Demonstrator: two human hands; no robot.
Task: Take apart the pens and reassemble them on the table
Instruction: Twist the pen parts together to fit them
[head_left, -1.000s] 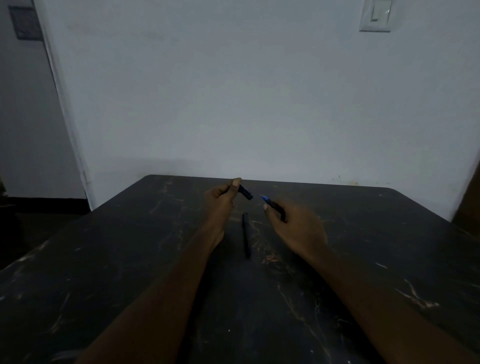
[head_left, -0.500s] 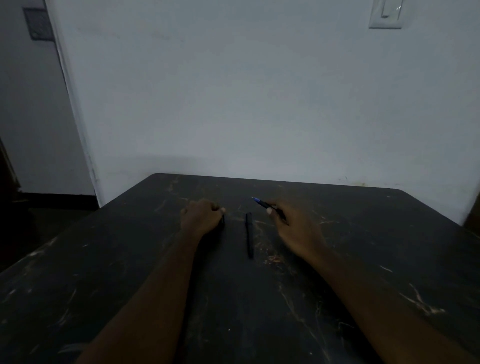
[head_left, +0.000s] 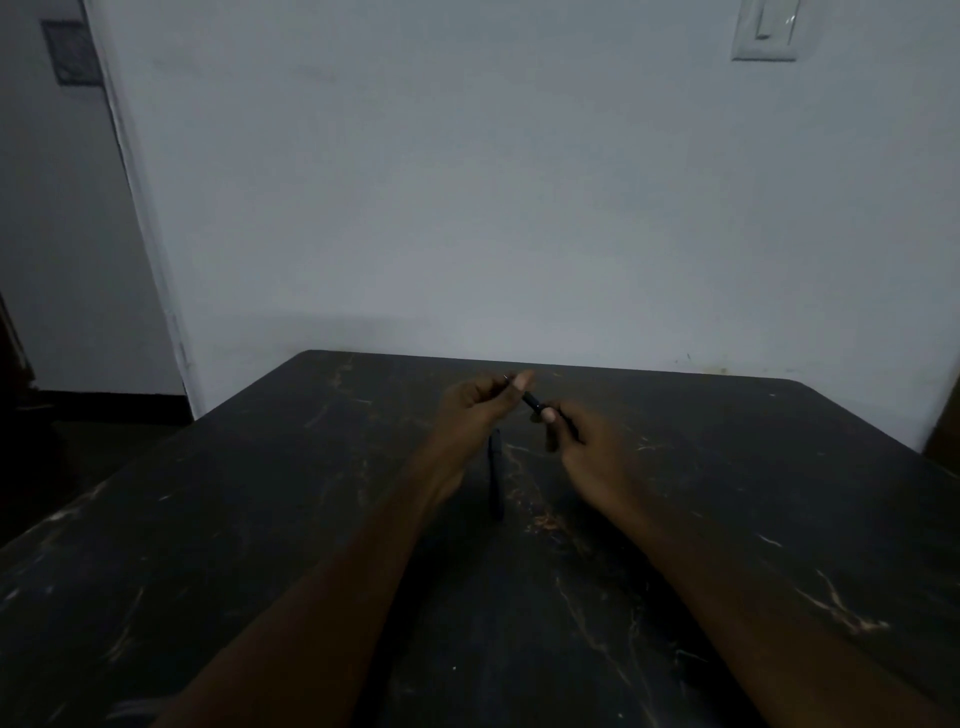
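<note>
One pen (head_left: 532, 401) held above table (head_left: 260, 519) middle: left hand (head_left: 475, 413) pinches front end, right hand (head_left: 589, 449) grips barrel; likely mid-disassembly, tip part coming off. Second pen (head_left: 496, 480) lies on table beneath hands, seemingly whole; most of task left

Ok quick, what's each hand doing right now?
Left hand: pinching the front end of a dark pen.
Right hand: gripping the same pen's other end.
</note>
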